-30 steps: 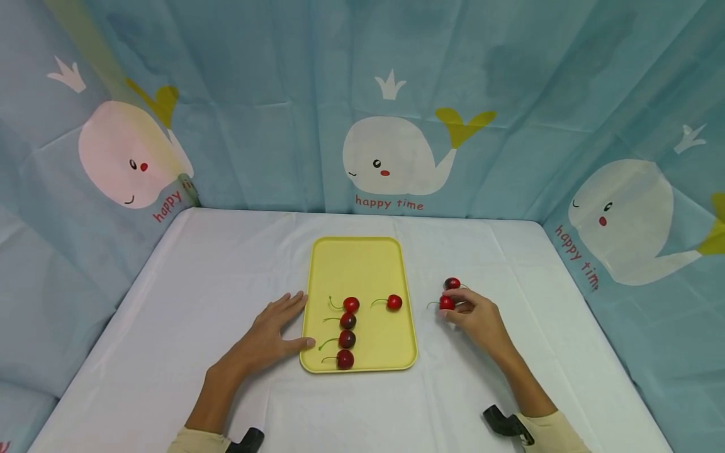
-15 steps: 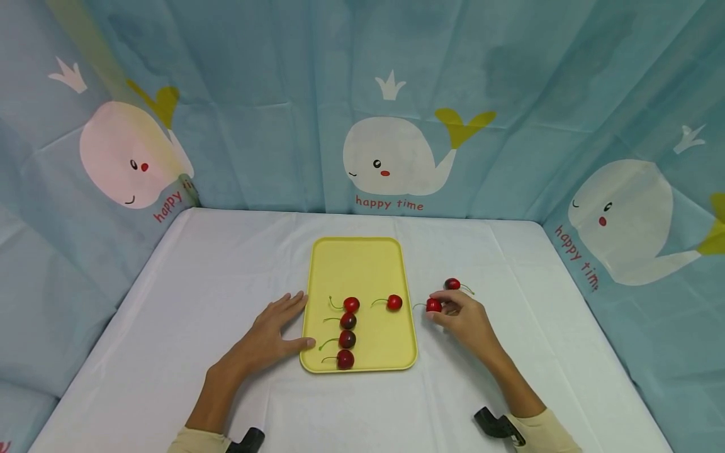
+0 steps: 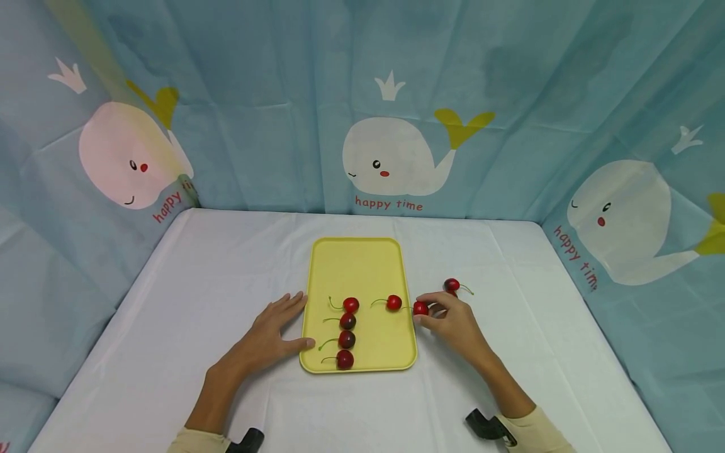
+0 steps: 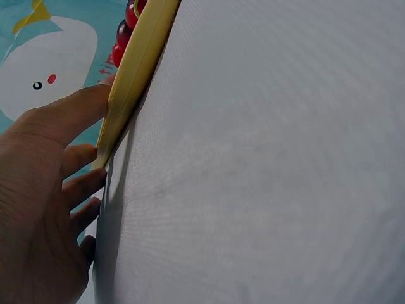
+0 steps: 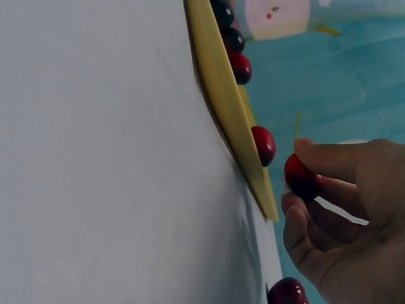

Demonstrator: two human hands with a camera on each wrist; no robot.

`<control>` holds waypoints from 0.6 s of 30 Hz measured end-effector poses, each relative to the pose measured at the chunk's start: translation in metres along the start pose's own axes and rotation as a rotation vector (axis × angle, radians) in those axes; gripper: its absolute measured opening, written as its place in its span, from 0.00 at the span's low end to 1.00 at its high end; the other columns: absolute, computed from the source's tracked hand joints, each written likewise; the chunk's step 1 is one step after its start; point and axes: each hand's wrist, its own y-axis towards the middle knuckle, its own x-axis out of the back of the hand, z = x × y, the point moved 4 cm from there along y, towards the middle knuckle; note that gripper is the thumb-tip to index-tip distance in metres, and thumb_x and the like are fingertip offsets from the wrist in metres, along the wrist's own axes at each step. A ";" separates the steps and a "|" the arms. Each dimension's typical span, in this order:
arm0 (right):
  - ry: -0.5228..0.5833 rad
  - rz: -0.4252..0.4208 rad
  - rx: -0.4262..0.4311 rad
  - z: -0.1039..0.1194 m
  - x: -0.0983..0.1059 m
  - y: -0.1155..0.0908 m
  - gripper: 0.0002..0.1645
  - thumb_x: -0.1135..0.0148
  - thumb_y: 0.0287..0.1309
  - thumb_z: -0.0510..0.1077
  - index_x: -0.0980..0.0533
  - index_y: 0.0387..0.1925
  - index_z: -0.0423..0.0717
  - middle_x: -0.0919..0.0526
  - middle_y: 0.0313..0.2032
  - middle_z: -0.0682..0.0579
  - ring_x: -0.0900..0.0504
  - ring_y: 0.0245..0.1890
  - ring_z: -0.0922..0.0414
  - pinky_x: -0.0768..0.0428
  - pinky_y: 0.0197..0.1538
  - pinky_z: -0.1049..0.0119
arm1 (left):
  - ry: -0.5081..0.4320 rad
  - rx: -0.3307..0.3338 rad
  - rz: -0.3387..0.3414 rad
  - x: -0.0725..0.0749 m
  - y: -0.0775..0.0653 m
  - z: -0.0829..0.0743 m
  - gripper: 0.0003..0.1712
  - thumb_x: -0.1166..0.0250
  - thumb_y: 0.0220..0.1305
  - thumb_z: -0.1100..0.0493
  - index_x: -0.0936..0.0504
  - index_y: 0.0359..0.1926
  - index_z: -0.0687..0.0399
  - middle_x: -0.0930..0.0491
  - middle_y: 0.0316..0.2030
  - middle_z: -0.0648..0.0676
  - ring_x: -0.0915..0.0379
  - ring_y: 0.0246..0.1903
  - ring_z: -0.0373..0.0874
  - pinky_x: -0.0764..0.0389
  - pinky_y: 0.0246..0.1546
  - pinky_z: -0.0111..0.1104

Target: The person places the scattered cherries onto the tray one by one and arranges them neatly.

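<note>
The right hand (image 3: 452, 324) is keeping a narrow grip, pinching a cherry (image 3: 420, 308) between thumb and fingertips. That fruit is sitting just outside the right rim of a yellow tray (image 3: 359, 264), its thin stem pointing in toward the tray. A second ago it was lying well over to the right, next to a loose cherry (image 3: 451, 285); the hand has been sliding it leftward since. Below the loose one, a sliver of another cherry (image 3: 453, 294) is now peeking out, mostly hidden by the hand.

Inside the tray, a single cherry (image 3: 393, 302) is resting near the right side, while a column of four cherries (image 3: 347, 340) is running along the left half; none of these is shifting.

The left hand (image 3: 269, 336) is staying where it was, its grip wide, fingers spreading against the tray's left edge and the thumb resting on the rim. Everything is standing on a white-covered worktop (image 3: 170, 314), and a blue curtain (image 3: 255, 138) printed with whales is hanging behind.
</note>
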 end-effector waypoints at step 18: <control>-0.026 0.008 0.081 0.019 -0.019 0.002 0.19 0.17 0.53 0.41 0.11 0.48 0.50 0.12 0.42 0.59 0.17 0.41 0.58 0.15 0.44 0.70 | -0.004 -0.010 -0.004 0.000 0.000 0.000 0.55 0.30 0.62 0.31 0.38 0.83 0.46 0.42 0.83 0.52 0.53 0.83 0.59 0.54 0.82 0.61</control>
